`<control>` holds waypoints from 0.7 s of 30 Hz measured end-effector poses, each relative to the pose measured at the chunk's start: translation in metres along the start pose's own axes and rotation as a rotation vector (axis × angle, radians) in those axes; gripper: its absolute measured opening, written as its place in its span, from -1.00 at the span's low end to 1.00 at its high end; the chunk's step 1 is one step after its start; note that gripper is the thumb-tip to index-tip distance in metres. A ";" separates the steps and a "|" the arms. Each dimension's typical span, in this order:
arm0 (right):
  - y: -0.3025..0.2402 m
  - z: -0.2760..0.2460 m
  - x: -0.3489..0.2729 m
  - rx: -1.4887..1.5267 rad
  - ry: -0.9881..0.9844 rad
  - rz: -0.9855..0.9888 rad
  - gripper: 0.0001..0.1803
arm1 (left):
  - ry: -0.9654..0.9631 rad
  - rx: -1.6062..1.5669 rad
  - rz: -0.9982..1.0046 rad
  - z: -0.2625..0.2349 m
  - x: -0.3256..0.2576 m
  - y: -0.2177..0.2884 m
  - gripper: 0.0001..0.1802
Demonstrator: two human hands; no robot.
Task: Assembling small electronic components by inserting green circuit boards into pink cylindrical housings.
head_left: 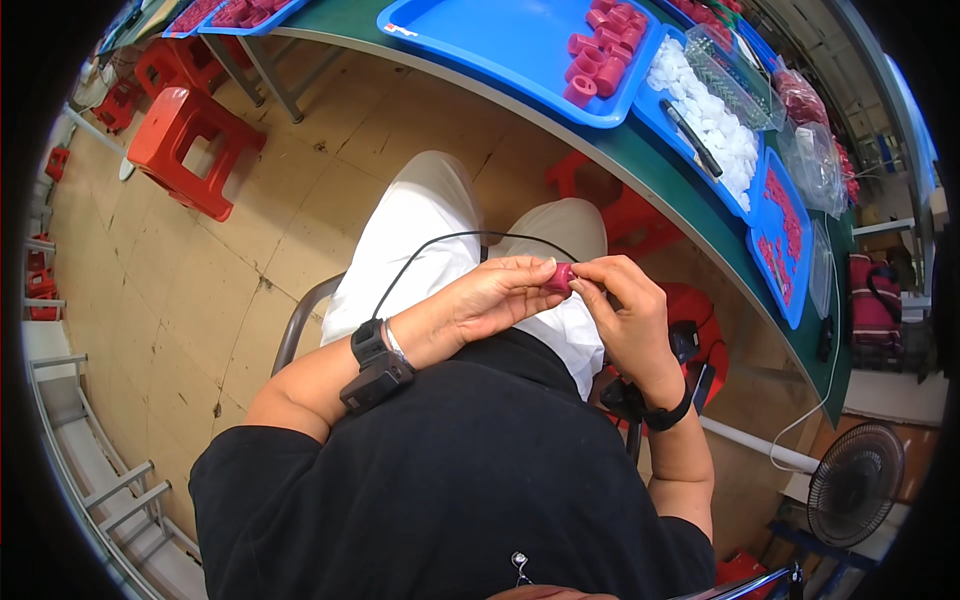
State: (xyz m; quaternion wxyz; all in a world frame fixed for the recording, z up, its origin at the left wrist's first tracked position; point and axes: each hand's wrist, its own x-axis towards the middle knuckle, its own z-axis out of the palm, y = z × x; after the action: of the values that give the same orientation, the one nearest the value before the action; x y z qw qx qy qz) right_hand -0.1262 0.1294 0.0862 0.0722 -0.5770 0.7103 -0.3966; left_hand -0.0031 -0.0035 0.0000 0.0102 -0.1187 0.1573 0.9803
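Above my lap, my left hand (500, 297) pinches a small, dark pink plastic cylinder (560, 279) between thumb and fingertips. Against the cylinder's right end, the thumb and forefinger of my right hand (632, 308) are pressed together. Whether they grip the cylinder itself or a tiny part at its end is too small to tell. On the table ahead, a blue tray (480, 62) carries several similar pink cylinders (606, 50) at its right side.
Right of that tray, another holds white pieces (705, 115) and a black pen (690, 138). A smaller blue tray (782, 240) has little pink parts. The green table's edge (690, 215) curves past my right side. A red stool (190, 150) stands left; a fan (855, 485) is at lower right.
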 end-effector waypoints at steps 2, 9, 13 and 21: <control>0.001 0.001 -0.001 0.024 -0.009 0.030 -0.90 | -0.002 -0.002 0.001 -0.001 0.000 0.000 -0.72; 0.006 0.003 -0.004 0.021 0.035 -0.005 -0.89 | -0.005 0.018 -0.014 0.002 -0.001 0.000 -0.72; 0.006 0.006 -0.005 -0.183 0.129 -0.167 -0.86 | -0.015 0.011 -0.002 0.003 -0.001 -0.001 -0.72; 0.004 0.016 -0.006 -0.417 0.167 -0.273 -0.84 | -0.029 0.001 0.033 0.000 0.001 -0.005 -0.78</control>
State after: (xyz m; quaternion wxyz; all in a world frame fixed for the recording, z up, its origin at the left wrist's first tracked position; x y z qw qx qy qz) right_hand -0.1183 0.1273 0.0702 -0.1617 -0.6352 0.6956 -0.2940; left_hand -0.0038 0.0016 -0.0020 -0.0038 -0.1019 0.1597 0.9819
